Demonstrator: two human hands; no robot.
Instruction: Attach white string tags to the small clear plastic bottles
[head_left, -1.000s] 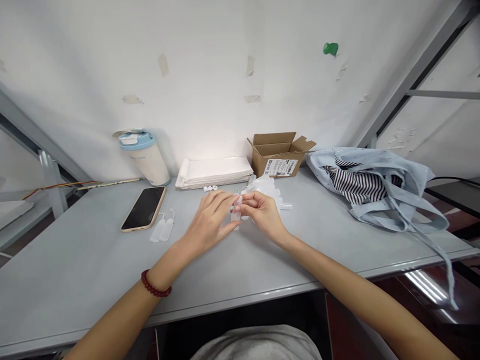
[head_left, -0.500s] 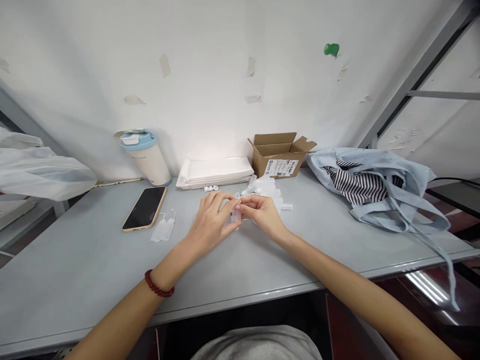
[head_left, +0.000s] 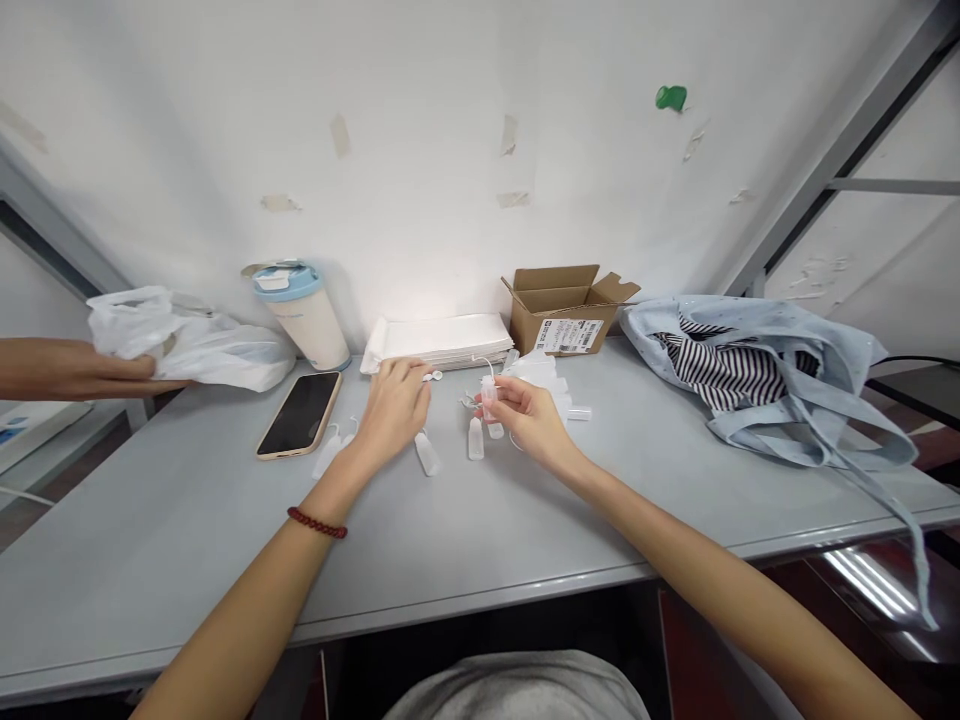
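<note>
My right hand [head_left: 525, 412] pinches a small translucent bottle [head_left: 489, 393] whose thin white strap sticks up. Beside its fingertips a similar bottle [head_left: 476, 440] lies on the table, with small strap ends near it. My left hand [head_left: 395, 402] is at the front edge of the white paper stack [head_left: 446, 340], fingers bent and close together over small white caps [head_left: 436, 376]; what its fingertips touch is hidden. Just right of the left wrist rests another bottle [head_left: 427, 455]. Behind my right hand is a pile of translucent bottles [head_left: 538, 370].
A phone [head_left: 298, 415] and a tumbler [head_left: 307, 318] stand at the left, a cardboard box [head_left: 559, 315] at the back and a blue cloth bag [head_left: 757, 370] at the right. Another person's hand [head_left: 120, 368] reaches to a white plastic bag [head_left: 225, 350].
My hands have moved apart, the left one going left to the caps. A bottle now lies between them. Another person's hand has appeared at the left, and the plastic bag has shifted right.
</note>
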